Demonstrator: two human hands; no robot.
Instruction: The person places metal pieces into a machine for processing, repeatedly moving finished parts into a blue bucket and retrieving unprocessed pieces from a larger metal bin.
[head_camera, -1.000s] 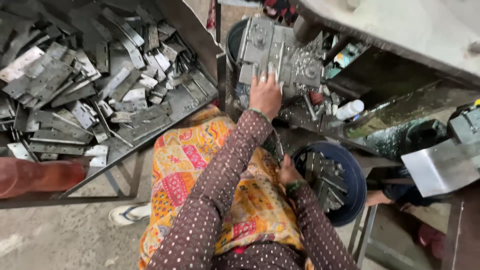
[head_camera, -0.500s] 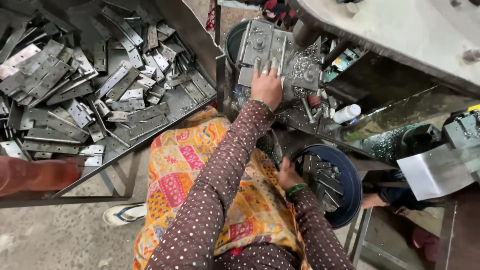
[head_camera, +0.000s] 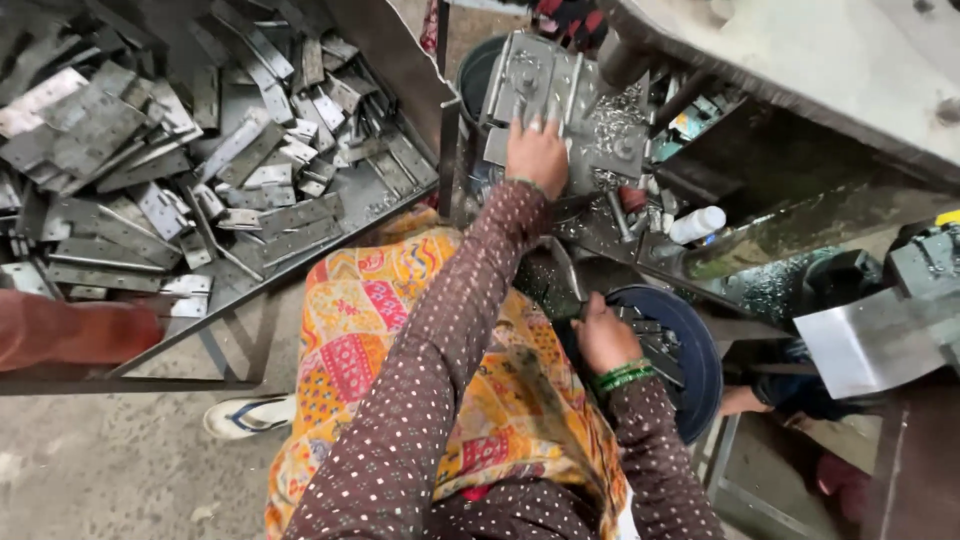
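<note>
Left hand (head_camera: 537, 155): stayed flat, fingers spread, on the metal plate (head_camera: 545, 85).
Right hand (head_camera: 603, 335): stayed closed on a part over the blue tub (head_camera: 700, 370).
Change: almost none.

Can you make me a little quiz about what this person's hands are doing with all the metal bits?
1. True or false: the left hand lies flat on the grey metal plates.
2. The right hand is at the rim of which thing: A the dark round tub, B the white bottle, C the big tray of metal strips?
3. What colour are the bangles on the right wrist?

Key: 1 true; 2 A; 3 green.
</note>
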